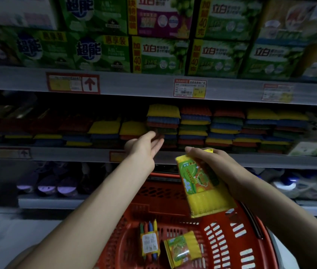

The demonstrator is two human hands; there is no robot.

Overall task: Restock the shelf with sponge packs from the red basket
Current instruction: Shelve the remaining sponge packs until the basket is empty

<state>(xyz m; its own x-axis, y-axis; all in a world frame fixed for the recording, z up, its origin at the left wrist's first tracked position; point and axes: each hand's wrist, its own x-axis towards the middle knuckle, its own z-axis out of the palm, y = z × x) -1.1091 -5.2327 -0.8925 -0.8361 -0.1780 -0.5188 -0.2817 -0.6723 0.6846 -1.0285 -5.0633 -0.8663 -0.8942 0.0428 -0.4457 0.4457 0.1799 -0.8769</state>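
Observation:
My right hand [210,162] grips a yellow sponge pack [202,185] with a green and orange label, held above the red basket [231,235]. My left hand [146,146] reaches toward the middle shelf [66,154] with straight fingers, its fingertips at the stacked sponge packs [163,121]. It holds nothing. Two more sponge packs lie in the basket: one on its edge [149,239] and a yellow one [182,249].
Stacks of yellow, blue, red and green sponge packs fill the middle shelf. Green detergent boxes [161,55] line the upper shelf. Purple items [47,183] sit on the lower shelf at left, white packages [299,187] at right. Pale floor [8,239] shows at lower left.

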